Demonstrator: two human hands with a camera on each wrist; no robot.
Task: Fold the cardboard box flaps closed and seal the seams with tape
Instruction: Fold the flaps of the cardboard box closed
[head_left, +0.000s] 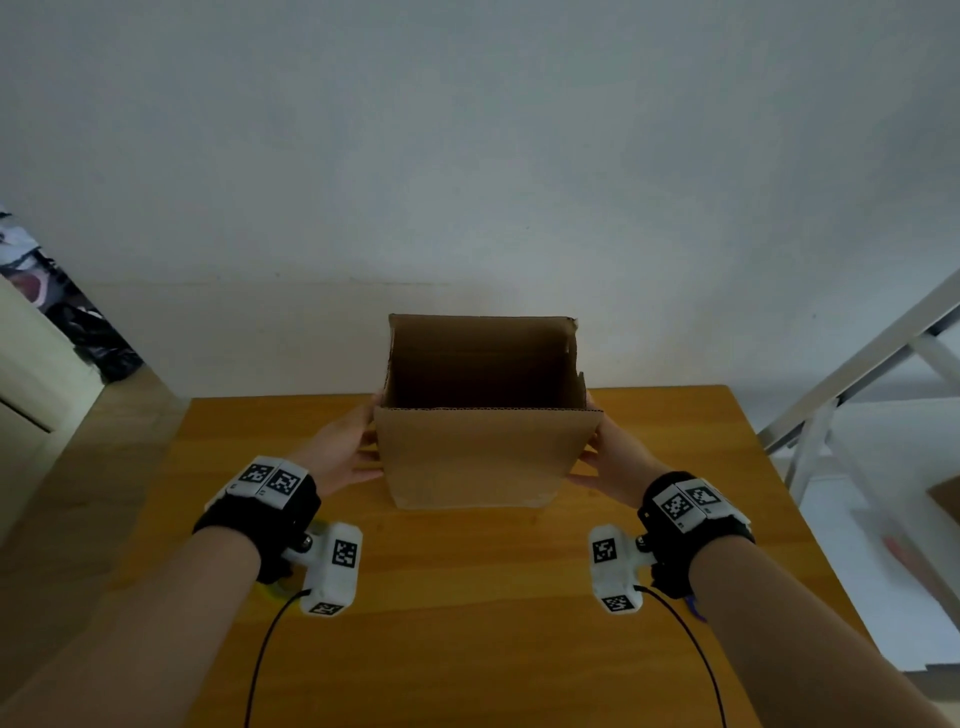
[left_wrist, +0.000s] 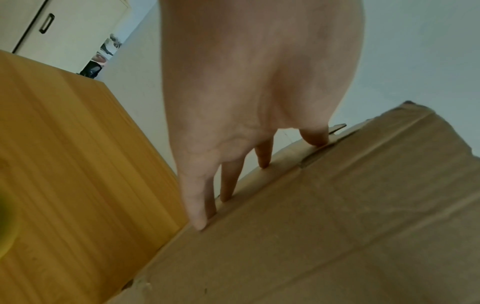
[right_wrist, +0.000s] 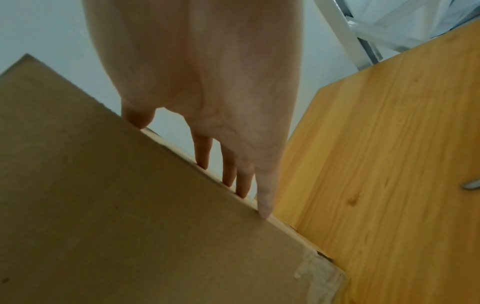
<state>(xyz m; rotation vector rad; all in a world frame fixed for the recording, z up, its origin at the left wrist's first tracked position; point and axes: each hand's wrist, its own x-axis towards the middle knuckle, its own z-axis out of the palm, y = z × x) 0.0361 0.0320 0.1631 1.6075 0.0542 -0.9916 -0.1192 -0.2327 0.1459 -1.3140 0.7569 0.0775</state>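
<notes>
A brown cardboard box (head_left: 483, 457) stands upright on the wooden table (head_left: 467, 597), its top open and its flaps standing up. My left hand (head_left: 343, 452) lies flat against the box's left side, and my right hand (head_left: 615, 457) lies flat against its right side. In the left wrist view the left hand (left_wrist: 233, 144) has straight fingers whose tips touch the box (left_wrist: 337, 226) wall. The right wrist view shows the right hand (right_wrist: 228, 144) the same way on the box (right_wrist: 130, 205). A yellow-green round object (head_left: 275, 590) lies mostly hidden under my left wrist.
A pale cabinet (head_left: 31, 374) stands to the left of the table. A white metal frame (head_left: 857, 374) rises on the right. The white wall is close behind the box. A small grey metal item (right_wrist: 471, 185) lies on the table to the right.
</notes>
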